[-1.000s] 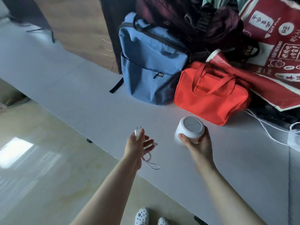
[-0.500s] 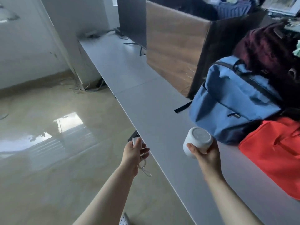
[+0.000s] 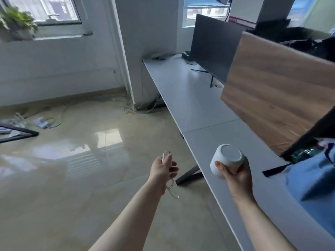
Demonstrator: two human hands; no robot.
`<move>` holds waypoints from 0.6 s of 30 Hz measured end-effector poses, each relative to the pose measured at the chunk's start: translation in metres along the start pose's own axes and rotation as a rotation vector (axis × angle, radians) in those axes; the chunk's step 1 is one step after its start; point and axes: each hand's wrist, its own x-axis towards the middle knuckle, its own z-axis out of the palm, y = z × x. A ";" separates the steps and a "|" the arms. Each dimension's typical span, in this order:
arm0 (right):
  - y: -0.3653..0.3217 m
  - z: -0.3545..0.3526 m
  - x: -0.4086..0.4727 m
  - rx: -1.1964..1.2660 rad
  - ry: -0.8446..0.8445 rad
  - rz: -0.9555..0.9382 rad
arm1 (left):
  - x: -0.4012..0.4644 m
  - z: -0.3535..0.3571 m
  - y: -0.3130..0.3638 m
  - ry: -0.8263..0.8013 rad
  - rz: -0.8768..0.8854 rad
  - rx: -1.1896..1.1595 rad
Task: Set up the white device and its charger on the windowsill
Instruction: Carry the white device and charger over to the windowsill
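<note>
My right hand [image 3: 235, 176] grips the white device [image 3: 227, 159], a short round cylinder tilted so its flat end faces the camera, held above the near edge of the long white desk [image 3: 197, 105]. My left hand [image 3: 163, 169] is closed around the white charger [image 3: 165, 156], its two metal prongs pointing up, out over the floor left of the desk. The charger's thin white cable [image 3: 172, 190] loops down below my left wrist. The windowsill [image 3: 61, 36] runs along the far wall at upper left, under a window.
A potted green plant [image 3: 17, 22] stands on the sill's left end. A dark monitor [image 3: 210, 49] and a wooden partition [image 3: 279, 87] stand on the desk. A blue backpack [image 3: 315, 182] lies at right. Cables and a power strip [image 3: 41, 122] lie on the glossy floor by the wall.
The view has swung left and up, from the bags on the desk towards the far wall and window. Both hands keep their hold on charger and device, now carried further along the desk edge.
</note>
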 end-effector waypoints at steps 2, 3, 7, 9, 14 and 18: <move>0.003 0.024 0.012 0.005 -0.013 0.006 | 0.021 -0.012 0.009 0.018 0.003 -0.008; 0.004 0.036 0.020 0.002 -0.017 0.010 | 0.032 -0.018 0.013 0.026 -0.001 -0.012; 0.007 0.079 0.054 0.018 -0.041 0.038 | 0.074 -0.040 0.033 0.048 -0.027 -0.026; 0.007 0.107 0.075 0.027 -0.070 0.042 | 0.099 -0.049 0.047 0.065 -0.030 -0.032; 0.009 0.188 0.140 0.016 -0.126 0.025 | 0.175 -0.075 0.090 0.105 -0.027 -0.069; 0.009 0.264 0.200 -0.011 -0.189 0.005 | 0.241 -0.097 0.134 0.163 -0.025 -0.110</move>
